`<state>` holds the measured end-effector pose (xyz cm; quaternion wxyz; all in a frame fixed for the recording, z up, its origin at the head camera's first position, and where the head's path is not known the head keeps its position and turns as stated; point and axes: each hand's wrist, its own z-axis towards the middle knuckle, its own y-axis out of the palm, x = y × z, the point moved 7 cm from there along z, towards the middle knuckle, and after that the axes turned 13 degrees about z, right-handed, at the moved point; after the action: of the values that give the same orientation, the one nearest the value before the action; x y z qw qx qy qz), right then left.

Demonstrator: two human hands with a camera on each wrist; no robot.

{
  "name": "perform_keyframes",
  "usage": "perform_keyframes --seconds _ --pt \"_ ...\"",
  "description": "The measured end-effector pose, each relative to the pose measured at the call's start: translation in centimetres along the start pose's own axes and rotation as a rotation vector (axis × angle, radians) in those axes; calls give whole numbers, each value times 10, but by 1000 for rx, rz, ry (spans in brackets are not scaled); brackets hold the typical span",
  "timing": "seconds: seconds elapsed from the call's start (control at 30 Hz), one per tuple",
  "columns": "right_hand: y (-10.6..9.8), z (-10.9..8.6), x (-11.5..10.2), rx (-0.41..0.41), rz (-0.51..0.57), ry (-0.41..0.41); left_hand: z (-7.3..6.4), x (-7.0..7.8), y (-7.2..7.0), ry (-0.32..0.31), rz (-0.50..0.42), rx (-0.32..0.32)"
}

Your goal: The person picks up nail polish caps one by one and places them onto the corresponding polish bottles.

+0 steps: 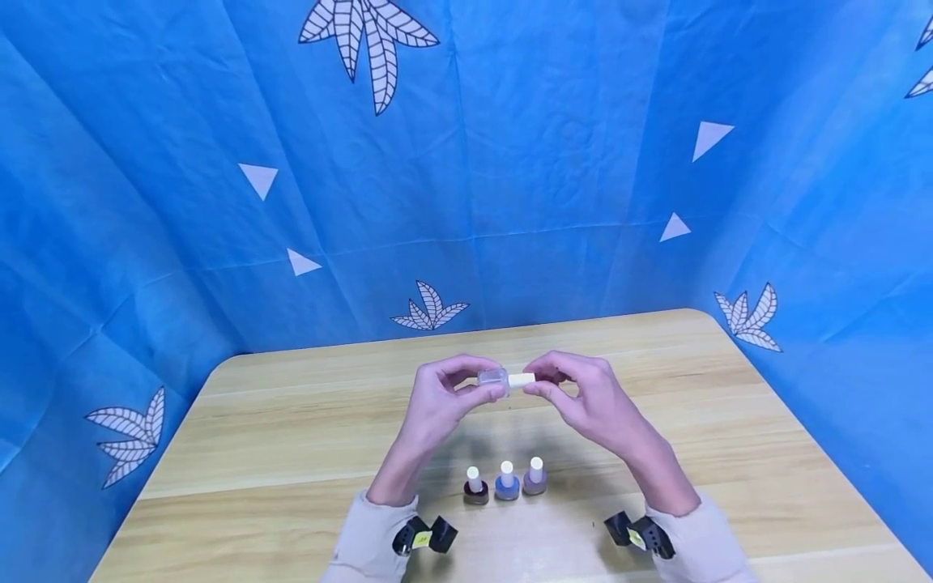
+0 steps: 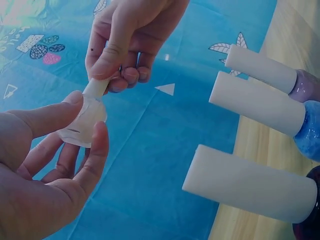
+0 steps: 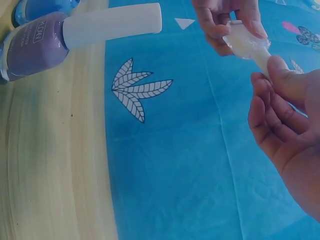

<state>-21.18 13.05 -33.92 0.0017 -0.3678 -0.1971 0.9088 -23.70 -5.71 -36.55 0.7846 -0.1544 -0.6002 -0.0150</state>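
Above the table, both hands hold one clear nail polish bottle (image 1: 492, 377) with a white cap (image 1: 521, 380), lying sideways between them. My left hand (image 1: 446, 398) pinches the glass body between thumb and fingers. At the other end, the thumb and fingers of my right hand (image 1: 583, 397) grip the cap. The left wrist view shows the bottle (image 2: 85, 122) as pale and see-through, its cap (image 2: 96, 89) partly covered by the right thumb. Closer to me stand three capped polish bottles in a row: dark red (image 1: 476, 490), blue (image 1: 506, 484) and purple (image 1: 535, 479).
The wooden table (image 1: 291, 429) has rounded far corners. Behind it and along both sides hangs a blue cloth (image 1: 539, 162) printed with white leaves and triangles. Each wrist wears a black strap with a small camera, the left camera (image 1: 441, 534) close beside the dark red bottle.
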Motion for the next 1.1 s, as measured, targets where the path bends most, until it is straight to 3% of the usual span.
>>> perform_keyframes --seconds 0.2,0.43,0.87,1.1 --pt "-1 -3 0 3 -39 36 -1 5 4 41 21 31" --pt "-4 -3 1 20 16 99 -1 3 6 36 31 27" --pt "6 1 -3 23 13 27 -2 -2 -2 16 12 33" --pt "5 1 -3 52 8 80 -1 5 -2 97 49 55"
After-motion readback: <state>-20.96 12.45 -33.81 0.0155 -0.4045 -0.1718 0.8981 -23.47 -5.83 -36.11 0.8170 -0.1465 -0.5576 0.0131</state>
